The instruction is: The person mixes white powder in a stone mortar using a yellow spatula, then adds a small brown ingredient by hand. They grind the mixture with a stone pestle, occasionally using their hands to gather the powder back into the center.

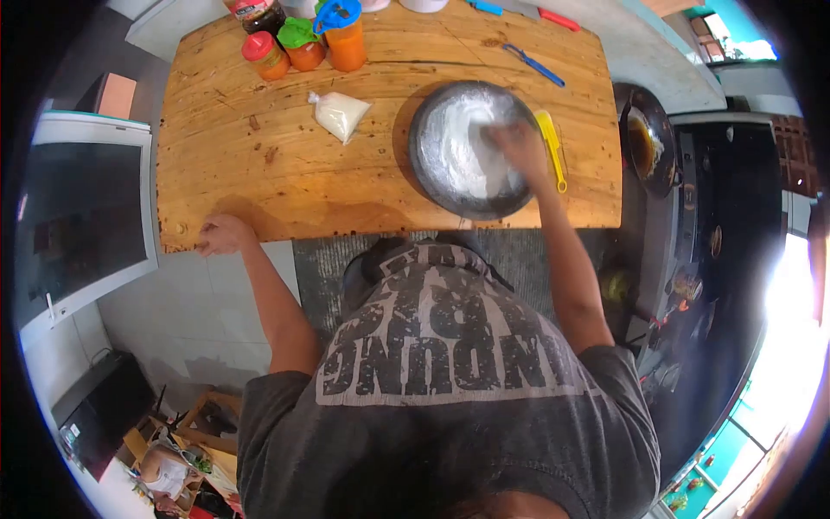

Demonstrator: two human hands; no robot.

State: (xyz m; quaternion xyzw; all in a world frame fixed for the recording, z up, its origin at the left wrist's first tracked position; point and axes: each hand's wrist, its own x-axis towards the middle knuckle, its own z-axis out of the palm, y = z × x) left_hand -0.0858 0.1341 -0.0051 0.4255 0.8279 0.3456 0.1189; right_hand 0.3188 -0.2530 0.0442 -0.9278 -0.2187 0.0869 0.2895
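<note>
My right hand [517, 149], smeared by motion, is over the right part of a round dark metal bowl [425, 164] with white powder [471, 147] inside. Whether its fingers hold anything cannot be made out. My left hand [226, 235] rests at the table's near left corner with its fingers bent over the edge, holding no object. Left of the bowl lies a tied clear bag of white contents [341, 115]. A yellow utensil [554, 151] lies against the bowl's right side.
Along the back of the wooden table [207, 156] stand an orange container with blue lid [347, 43], smaller jars [265, 55] and a dark bottle. A blue peeler [534, 65] lies at the back right. A pan [648, 143] with oil sits right of the table.
</note>
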